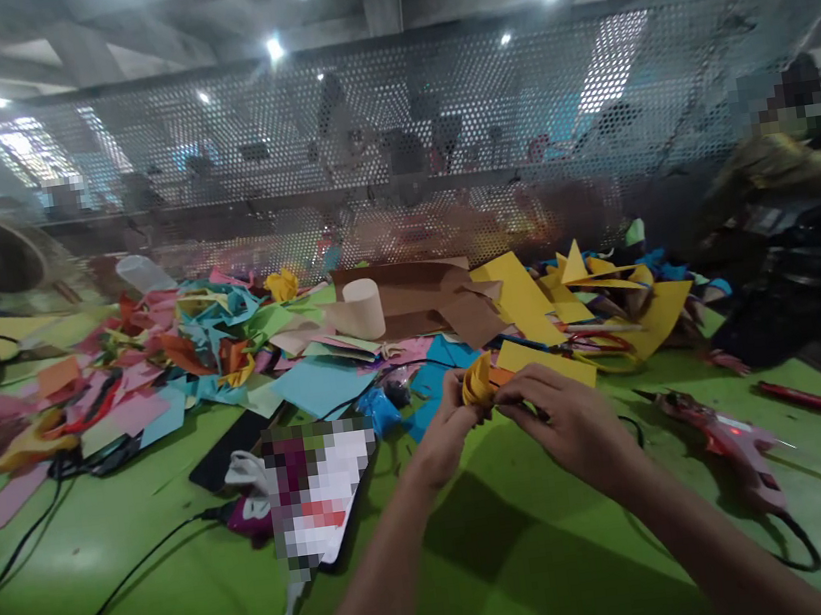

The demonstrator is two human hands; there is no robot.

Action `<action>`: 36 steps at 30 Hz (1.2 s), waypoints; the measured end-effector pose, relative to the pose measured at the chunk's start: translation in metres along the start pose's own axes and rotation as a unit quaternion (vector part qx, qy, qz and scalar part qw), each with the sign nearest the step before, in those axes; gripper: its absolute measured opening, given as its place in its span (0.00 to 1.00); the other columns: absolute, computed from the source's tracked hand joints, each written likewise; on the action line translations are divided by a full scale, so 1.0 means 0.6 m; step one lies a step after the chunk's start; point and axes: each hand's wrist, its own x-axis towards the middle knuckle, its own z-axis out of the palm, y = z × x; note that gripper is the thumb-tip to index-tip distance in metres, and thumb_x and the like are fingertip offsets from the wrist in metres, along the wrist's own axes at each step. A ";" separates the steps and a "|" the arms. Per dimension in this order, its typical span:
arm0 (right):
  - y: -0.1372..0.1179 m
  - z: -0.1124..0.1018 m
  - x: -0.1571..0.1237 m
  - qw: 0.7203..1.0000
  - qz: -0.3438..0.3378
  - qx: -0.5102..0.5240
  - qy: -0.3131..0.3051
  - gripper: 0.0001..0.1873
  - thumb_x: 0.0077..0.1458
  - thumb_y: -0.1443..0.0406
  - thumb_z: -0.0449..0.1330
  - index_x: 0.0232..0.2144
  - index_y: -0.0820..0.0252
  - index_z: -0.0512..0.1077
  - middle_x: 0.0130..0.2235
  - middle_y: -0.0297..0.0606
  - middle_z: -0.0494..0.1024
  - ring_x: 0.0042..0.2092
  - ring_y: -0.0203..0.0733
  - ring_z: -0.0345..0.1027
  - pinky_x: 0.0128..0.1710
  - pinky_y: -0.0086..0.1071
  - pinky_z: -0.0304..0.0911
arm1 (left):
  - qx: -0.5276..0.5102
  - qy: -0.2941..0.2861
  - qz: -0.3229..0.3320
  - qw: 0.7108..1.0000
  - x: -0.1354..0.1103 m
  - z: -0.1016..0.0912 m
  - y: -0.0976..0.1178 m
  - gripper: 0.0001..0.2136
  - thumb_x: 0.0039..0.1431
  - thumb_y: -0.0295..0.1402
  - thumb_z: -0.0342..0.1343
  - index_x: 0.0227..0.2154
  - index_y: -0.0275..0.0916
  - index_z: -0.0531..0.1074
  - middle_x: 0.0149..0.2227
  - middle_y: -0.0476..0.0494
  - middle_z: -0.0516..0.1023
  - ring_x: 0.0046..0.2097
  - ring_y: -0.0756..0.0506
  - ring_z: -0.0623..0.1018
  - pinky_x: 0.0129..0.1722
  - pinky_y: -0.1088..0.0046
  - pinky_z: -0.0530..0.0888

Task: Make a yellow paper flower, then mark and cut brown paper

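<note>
A yellow-orange folded paper piece (476, 383), shaped like a small flower, is raised over the green table. My left hand (443, 434) is closed around it from the left. Against its right side, my right hand (557, 414) has thumb and fingers pinched together; whatever lies between those fingertips is hidden. A bit of orange paper (499, 375) shows just behind the fingertips. Beyond the hands lie blue paper sheets (431, 377) and a yellow sheet (546, 360). A small blue bundle (379, 410) rests left of my left hand.
A pink glue gun (738, 446) with a lit red light lies right, near a red pen (812, 400). Phones (333, 489), a purple plug block (252, 515) and cords lie left. Paper scraps (208, 324), scissors (597, 343) and a cream roll (363, 310) fill the back.
</note>
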 end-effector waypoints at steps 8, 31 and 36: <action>-0.005 0.016 -0.012 0.987 0.140 0.069 0.019 0.04 0.56 0.63 0.63 0.33 0.57 0.71 0.34 0.36 0.74 0.27 0.38 0.65 0.27 0.32 0.61 | -0.067 0.028 -0.009 0.997 0.001 -0.004 -0.005 0.19 0.54 0.32 0.54 0.50 0.40 0.68 0.38 0.48 0.72 0.39 0.47 0.70 0.43 0.70 0.66; 0.004 0.090 -0.024 0.934 0.203 0.293 0.042 0.13 0.53 0.67 0.59 0.43 0.59 0.70 0.38 0.40 0.80 0.35 0.43 0.74 0.35 0.37 0.70 | -0.081 0.018 -0.057 0.995 -0.010 0.020 0.002 0.24 0.55 0.36 0.62 0.55 0.42 0.68 0.57 0.41 0.73 0.60 0.41 0.69 0.62 0.62 0.60; 0.016 0.091 -0.027 0.928 0.198 0.314 0.041 0.22 0.51 0.69 0.59 0.51 0.59 0.71 0.44 0.42 0.81 0.43 0.47 0.76 0.44 0.42 0.70 | -0.030 0.015 -0.062 0.997 -0.008 0.018 0.000 0.24 0.51 0.36 0.66 0.52 0.39 0.71 0.53 0.39 0.75 0.54 0.40 0.73 0.58 0.61 0.66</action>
